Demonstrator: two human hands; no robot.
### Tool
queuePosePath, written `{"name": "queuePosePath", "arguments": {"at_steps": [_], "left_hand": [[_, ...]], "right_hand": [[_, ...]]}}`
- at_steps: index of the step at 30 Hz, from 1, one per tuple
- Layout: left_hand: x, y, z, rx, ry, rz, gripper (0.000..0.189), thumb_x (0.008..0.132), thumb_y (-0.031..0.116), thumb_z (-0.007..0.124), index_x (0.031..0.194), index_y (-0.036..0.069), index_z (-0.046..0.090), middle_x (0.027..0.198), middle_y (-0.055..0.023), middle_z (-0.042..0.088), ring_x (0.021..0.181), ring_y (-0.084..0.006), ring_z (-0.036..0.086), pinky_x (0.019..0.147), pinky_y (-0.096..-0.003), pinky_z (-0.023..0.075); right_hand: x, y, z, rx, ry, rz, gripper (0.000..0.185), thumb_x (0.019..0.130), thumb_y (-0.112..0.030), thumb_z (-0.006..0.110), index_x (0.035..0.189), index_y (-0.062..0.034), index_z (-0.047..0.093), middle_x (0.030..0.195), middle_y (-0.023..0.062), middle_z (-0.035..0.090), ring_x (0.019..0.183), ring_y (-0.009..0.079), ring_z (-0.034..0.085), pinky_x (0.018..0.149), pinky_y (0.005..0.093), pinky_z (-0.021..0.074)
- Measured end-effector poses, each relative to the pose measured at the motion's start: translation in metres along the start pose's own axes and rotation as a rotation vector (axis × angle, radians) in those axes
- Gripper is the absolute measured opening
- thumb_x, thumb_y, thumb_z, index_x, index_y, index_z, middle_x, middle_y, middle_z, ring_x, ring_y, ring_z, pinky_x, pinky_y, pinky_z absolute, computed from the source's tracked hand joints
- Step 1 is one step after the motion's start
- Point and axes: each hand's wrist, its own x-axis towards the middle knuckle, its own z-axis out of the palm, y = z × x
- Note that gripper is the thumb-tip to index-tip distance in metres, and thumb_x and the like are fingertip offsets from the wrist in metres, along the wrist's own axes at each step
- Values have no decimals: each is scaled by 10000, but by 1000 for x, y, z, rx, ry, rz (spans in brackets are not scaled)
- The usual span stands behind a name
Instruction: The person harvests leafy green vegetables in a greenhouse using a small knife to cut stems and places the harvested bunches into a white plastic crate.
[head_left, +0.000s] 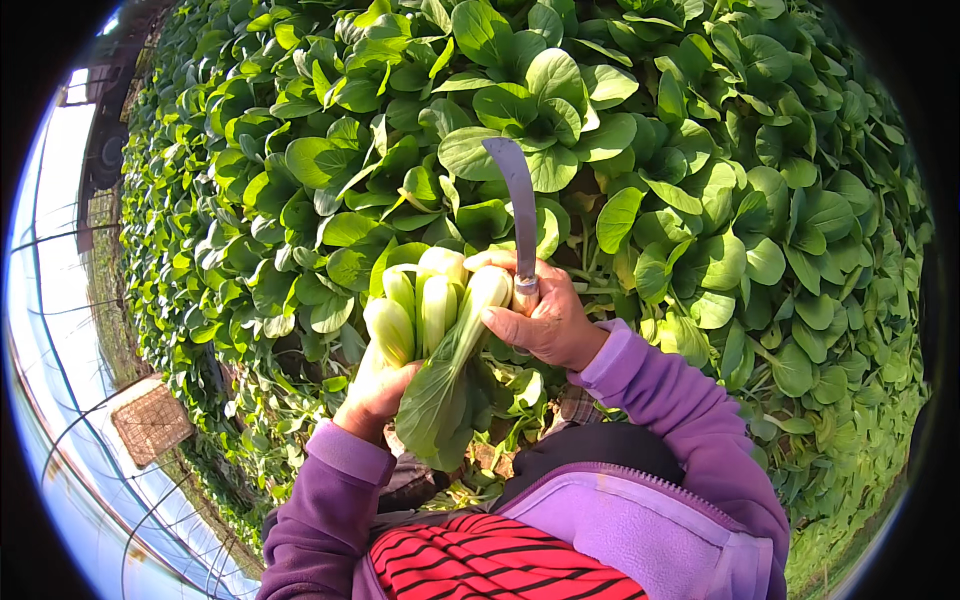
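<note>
My left hand holds a bunch of several bok choy heads, their pale bases pointing up and away from me. In my right hand is the short wooden handle of a sickle; its curved metal blade stands out beyond the fist, over the leaves. Between thumb and fingers the same hand also grips one more bok choy, whose dark leaves hang down beside my left hand. Growing bok choy plants lie just beyond both hands.
Dense rows of leafy greens spread ahead and to both sides. A woven crate stands at the left, near the greenhouse's plastic film wall and its thin frame. Loose cut leaves lie on the ground close to my body.
</note>
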Motion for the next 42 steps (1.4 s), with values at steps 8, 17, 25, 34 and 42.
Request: {"name": "queuePosePath", "arguments": {"at_steps": [8,17,25,34,42], "left_hand": [[-18,-12,33,20,58,-126,793,650,40,832,1323,20,413,1230,-66,531,1131,-186,513,974,-331,414],[-3,36,28,1786,-404,398,629,707,66,616,1322,58,482,771,-63,616,737,-231,607,714,-369,425],[93,22,31,2161,-293,57,899,669,29,627,1469,56,217,780,-72,657,745,-263,644,756,-392,444],[89,13,12,2115,-337,148,942,637,5,648,1463,45,195,778,-97,651,764,-271,644,771,-414,450],[112,26,8,1905,-343,-48,636,678,17,571,1293,52,415,892,-180,667,858,-353,650,741,-428,508]], "right_hand": [[-18,18,5,-405,10,-194,545,791,-206,765,1241,-21,521,1095,55,572,972,111,530,861,281,448],[-104,60,-69,-960,247,290,227,973,-243,440,973,-25,502,808,207,599,734,418,579,622,452,468],[-62,113,-81,-1186,297,202,175,948,-199,479,950,-27,508,798,222,609,722,445,585,614,511,465],[-56,97,-77,-1324,221,294,203,929,-215,506,893,-18,540,759,198,630,671,398,622,582,478,502],[-48,91,-76,-1267,176,353,224,917,-205,511,874,4,578,794,233,636,743,415,623,670,502,486]]}}
